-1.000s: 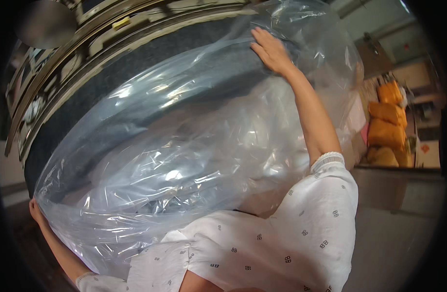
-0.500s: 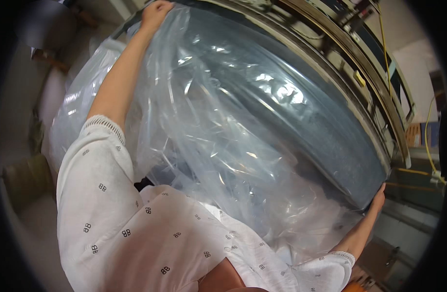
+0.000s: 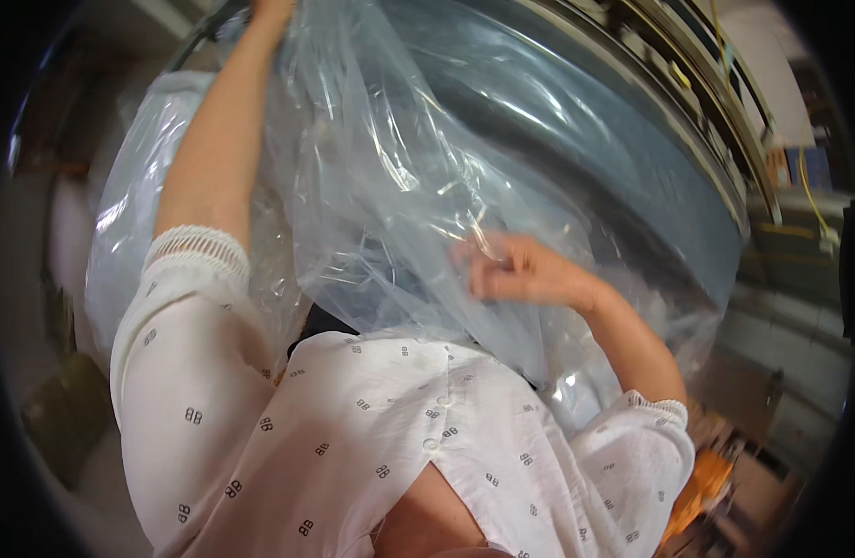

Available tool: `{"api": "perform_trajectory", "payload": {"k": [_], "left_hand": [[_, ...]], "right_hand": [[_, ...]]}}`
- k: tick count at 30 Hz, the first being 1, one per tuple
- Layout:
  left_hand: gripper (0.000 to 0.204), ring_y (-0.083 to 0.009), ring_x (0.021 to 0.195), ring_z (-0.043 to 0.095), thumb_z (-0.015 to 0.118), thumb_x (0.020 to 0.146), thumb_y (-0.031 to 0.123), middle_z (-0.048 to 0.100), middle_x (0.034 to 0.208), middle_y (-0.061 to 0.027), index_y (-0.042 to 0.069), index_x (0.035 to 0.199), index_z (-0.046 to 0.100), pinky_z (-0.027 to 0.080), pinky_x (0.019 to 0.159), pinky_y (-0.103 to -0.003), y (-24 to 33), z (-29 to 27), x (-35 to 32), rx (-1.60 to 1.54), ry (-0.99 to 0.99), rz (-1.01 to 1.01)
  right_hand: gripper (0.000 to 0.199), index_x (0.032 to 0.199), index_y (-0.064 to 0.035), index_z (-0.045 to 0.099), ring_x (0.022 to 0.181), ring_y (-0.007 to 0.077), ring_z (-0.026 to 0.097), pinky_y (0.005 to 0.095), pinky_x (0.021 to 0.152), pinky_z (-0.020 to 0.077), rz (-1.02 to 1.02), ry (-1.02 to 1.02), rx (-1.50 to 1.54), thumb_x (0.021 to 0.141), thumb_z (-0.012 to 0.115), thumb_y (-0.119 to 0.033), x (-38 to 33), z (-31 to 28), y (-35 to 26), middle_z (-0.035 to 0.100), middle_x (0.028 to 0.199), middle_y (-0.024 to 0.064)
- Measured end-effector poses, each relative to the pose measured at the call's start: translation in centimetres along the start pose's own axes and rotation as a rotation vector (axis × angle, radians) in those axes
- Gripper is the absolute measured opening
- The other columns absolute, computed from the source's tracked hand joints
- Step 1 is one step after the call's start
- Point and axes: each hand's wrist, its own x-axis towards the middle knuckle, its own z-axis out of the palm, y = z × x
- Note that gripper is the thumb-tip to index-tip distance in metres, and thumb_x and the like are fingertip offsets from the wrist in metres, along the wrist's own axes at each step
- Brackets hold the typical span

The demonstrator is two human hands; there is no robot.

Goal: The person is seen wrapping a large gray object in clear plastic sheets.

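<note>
A large sheet of clear plastic film (image 3: 390, 177) hangs in loose folds in front of me. Behind it shows the smooth, curved grey surface (image 3: 623, 158) of a wide machine. My left arm stretches up to the far left end of that surface. There my left hand (image 3: 271, 11) is cut off by the top edge, and its fingers cannot be seen. My right hand (image 3: 520, 270) is over the middle of the film, fingers partly bent and smeared by motion. Whether it grips the film cannot be made out.
Metal rails (image 3: 725, 102) curve along the machine's far side. A yellow cord (image 3: 811, 195) hangs at the right. Another bulge of clear film (image 3: 139, 177) lies left of my left arm. Something orange (image 3: 702, 488) is low at the right, beside my sleeve.
My right hand has left the right end of the grey surface and moved left over the film. My left hand has slid mostly out of the top of the view. The film's folds have shifted.
</note>
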Motion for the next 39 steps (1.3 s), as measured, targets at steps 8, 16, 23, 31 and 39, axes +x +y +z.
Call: {"api": "perform_trajectory", "payload": {"k": [8, 16, 23, 31, 39], "left_hand": [[0.036, -0.0149, 0.084, 0.061, 0.063, 0.079, 0.045, 0.067, 0.089, -0.0052, 0.013, 0.096, 0.069, 0.045, 0.075, -0.027, -3.9, 1.3, 3.2, 0.211, -0.166, 0.128], [0.036, -0.017, 0.082, 0.061, 0.062, 0.081, 0.042, 0.066, 0.091, -0.0066, 0.009, 0.095, 0.068, 0.045, 0.077, -0.027, -5.7, 2.0, 3.7, 0.228, -0.247, 0.259], [0.038, -0.0176, 0.079, 0.061, 0.062, 0.08, 0.043, 0.067, 0.086, -0.0063, 0.009, 0.095, 0.068, 0.045, 0.075, -0.028, -10.3, 0.3, 7.0, 0.265, -0.17, 0.255], [0.038, -0.0207, 0.082, 0.061, 0.06, 0.081, 0.043, 0.066, 0.09, -0.0069, 0.008, 0.096, 0.066, 0.045, 0.076, -0.03, -11.5, -1.4, 7.5, 0.316, -0.107, 0.151], [0.038, -0.0238, 0.084, 0.061, 0.057, 0.083, 0.043, 0.065, 0.092, -0.0097, 0.008, 0.096, 0.065, 0.045, 0.075, -0.033, -15.6, -6.8, 9.1, 0.455, -0.087, 0.212]], "right_hand": [[0.023, 0.091, -0.0047, 0.064, 0.077, 0.0156, 0.06, 0.0277, 0.076, 0.0453, 0.754, 0.192, -0.039, 0.077, 0.051, -0.016, -21.8, 6.0, 16.8, 0.065, 0.081, 0.0052], [0.014, 0.079, -0.0081, 0.055, 0.074, 0.0302, 0.055, 0.0418, 0.066, 0.043, 0.571, 1.701, -1.492, 0.068, 0.054, 0.0, -32.6, 4.1, 16.4, 0.055, 0.078, 0.0105], [0.011, 0.086, -0.0056, 0.058, 0.084, 0.0212, 0.059, 0.0302, 0.077, 0.0453, 0.377, 2.334, -0.936, 0.08, 0.05, -0.003, -50.9, 0.9, 16.1, 0.063, 0.09, 0.0077], [0.022, 0.103, -0.0077, 0.06, 0.096, 0.0251, 0.055, 0.0327, 0.087, 0.0421, 0.284, 2.302, -1.394, 0.09, 0.047, -0.02, -52.0, -15.7, 5.0, 0.059, 0.1, 0.0113], [0.025, 0.099, -0.0069, 0.061, 0.101, 0.0265, 0.056, 0.0366, 0.082, 0.0452, 0.027, 1.458, -1.649, 0.086, 0.054, -0.027, -26.8, -14.5, 10.9, 0.06, 0.108, 0.0095]]}}
